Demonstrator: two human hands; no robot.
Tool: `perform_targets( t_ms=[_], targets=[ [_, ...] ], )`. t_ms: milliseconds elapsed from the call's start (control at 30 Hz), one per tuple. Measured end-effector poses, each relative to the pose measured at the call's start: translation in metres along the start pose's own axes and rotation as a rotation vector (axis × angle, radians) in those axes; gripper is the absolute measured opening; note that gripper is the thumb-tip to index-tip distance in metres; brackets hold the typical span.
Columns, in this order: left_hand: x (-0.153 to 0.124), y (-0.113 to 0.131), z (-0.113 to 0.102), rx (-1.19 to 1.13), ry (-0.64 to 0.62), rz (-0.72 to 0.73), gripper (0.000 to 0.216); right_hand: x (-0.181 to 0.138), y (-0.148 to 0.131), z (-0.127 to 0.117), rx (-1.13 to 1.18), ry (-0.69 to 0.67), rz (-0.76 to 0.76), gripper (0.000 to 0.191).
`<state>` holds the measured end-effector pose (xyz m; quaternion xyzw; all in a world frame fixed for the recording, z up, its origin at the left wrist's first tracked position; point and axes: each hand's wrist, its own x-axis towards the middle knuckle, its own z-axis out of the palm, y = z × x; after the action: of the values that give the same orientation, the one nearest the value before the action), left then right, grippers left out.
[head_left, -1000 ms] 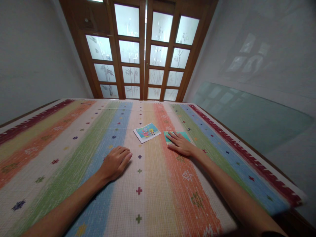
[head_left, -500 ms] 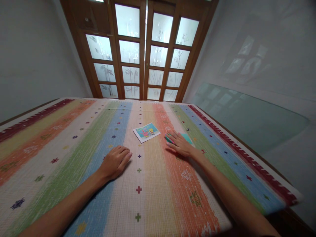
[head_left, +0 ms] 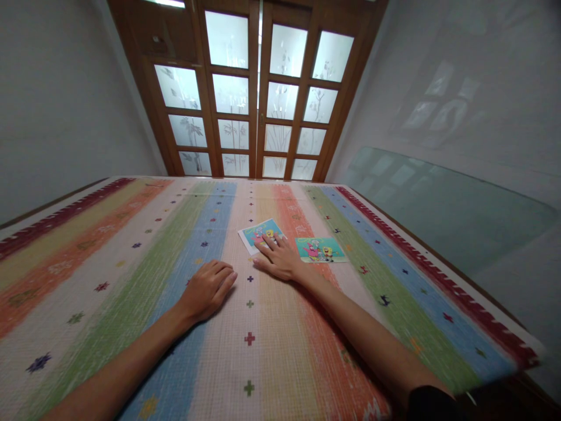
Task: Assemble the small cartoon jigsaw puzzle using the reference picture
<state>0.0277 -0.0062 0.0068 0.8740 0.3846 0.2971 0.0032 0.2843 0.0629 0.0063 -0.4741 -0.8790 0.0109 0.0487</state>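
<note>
Two picture cards with cartoon figures on a teal ground lie face up on the striped tablecloth. My right hand (head_left: 279,260) is over the lower right part of the white-bordered card (head_left: 253,234), its fingers spread. Beneath the fingers part of that card is hidden, and I cannot tell how firmly they press. Just right of this hand, the second card (head_left: 321,249) shows whole, lying apart from the first. My left hand (head_left: 210,289) rests palm down on the cloth, left of and nearer than the cards, with fingers loosely bent and nothing visible in them.
A striped tablecloth (head_left: 249,362) with small woven motifs covers the wide table. Beyond its far edge stand wooden doors (head_left: 256,117) with frosted panes. Along the right side a pale green glass panel (head_left: 438,204) is by the wall. Walls flank both sides.
My right hand has moved left from the right-hand card onto the white-bordered one, uncovering the right-hand card. My left hand stays in place on the cloth.
</note>
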Motion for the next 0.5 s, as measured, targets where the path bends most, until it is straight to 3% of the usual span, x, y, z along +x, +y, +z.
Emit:
perform_targets(
  t_ms=[300,500],
  targets=[
    [-0.001,-0.002,0.003,0.014,-0.004,0.012,0.035,-0.001,-0.046,-0.011,0.026,-0.036,0.192,0.068],
    [-0.001,-0.002,0.002,0.016,-0.001,0.018,0.034,0.009,-0.075,-0.015,0.043,-0.016,0.259,0.077]
  ],
)
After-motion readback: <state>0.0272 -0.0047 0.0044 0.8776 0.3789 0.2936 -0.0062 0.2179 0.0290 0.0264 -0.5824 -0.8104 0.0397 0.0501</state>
